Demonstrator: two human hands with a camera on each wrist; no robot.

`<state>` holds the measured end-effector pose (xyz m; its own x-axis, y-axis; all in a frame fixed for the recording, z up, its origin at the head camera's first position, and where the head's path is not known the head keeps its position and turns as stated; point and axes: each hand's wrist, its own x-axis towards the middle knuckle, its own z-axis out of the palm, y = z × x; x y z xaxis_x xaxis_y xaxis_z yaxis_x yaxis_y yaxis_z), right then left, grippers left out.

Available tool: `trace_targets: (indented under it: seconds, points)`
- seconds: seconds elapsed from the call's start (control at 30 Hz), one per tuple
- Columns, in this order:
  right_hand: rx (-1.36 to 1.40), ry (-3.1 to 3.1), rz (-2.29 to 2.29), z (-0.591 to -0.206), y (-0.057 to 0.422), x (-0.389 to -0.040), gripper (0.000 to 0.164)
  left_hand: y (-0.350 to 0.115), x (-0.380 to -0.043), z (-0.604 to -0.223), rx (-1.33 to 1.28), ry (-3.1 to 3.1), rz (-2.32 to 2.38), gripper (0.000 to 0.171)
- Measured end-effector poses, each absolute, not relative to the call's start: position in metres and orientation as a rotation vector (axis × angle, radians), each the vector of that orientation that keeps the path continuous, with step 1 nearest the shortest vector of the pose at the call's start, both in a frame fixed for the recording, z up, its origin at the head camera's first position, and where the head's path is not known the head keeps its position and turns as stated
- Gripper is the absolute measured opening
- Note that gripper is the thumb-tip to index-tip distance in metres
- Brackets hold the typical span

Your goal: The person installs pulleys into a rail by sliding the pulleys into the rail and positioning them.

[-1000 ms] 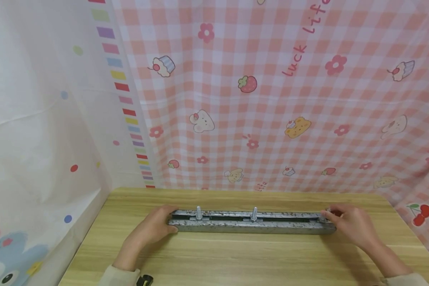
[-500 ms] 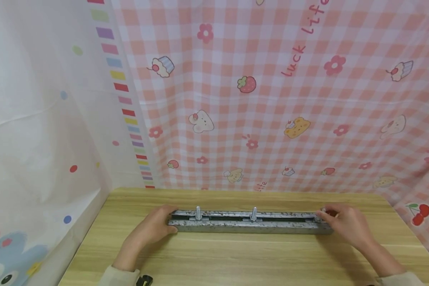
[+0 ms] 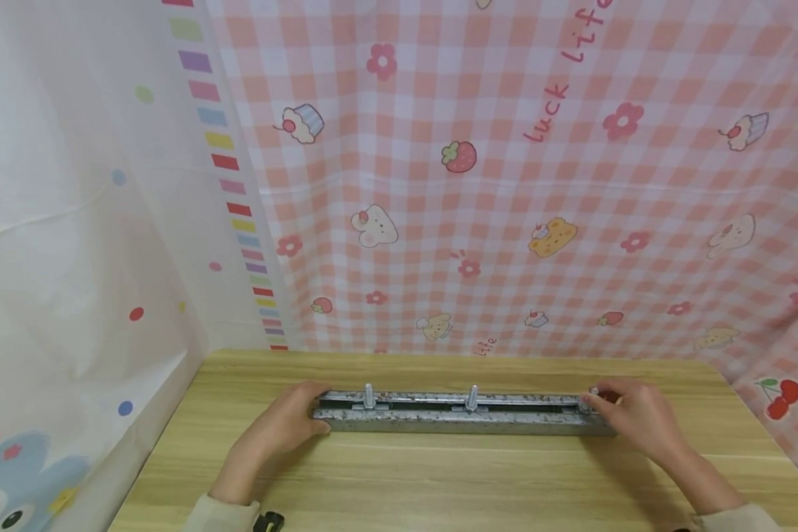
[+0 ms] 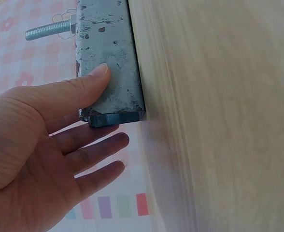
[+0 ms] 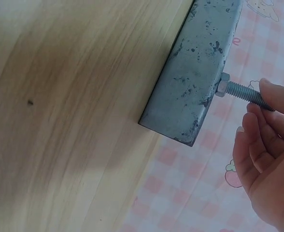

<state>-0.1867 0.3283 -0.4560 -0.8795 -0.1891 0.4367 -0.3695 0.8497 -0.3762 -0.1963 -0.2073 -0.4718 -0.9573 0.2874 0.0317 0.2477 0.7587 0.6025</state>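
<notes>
A worn grey metal channel (image 3: 465,423) lies lengthwise on the wooden tabletop, its slot facing up. Two bolts, one left (image 3: 369,399) and one near the middle (image 3: 472,400), stand upright in the slot. My left hand (image 3: 284,420) grips the channel's left end, thumb on the front wall, as the left wrist view shows; the lower fingers spread free. At the other end my right hand (image 3: 645,417) pinches the threaded shank of a third bolt (image 5: 241,92) between thumb and fingers. A hex nut (image 5: 222,85) sits at that bolt's base, against the channel's slotted side.
Behind the wooden tabletop (image 3: 479,480) hangs a pink checked cloth (image 3: 412,185) with cartoon prints. A white dotted cloth (image 3: 93,244) drapes along the left side. Something small and black (image 3: 269,522) is by the left sleeve.
My right hand has moved a little to the left along the slot, with the third bolt in its fingers. My left hand and the other two bolts have stayed in place.
</notes>
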Motion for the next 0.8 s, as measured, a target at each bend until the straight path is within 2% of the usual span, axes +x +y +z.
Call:
trace_targets:
  seconds: [0.3,0.8]
  points:
    - [0.43,-2.624,0.633,-0.4571,0.3282,-0.1871,0.014,-0.2071,-0.1961,-0.4707,0.426,2.874,0.967,0.058]
    - [0.393,-2.655,0.64,-0.4565,0.3252,-0.187,0.011,-0.2071,-0.1959,-0.4702,0.428,2.883,0.962,0.058]
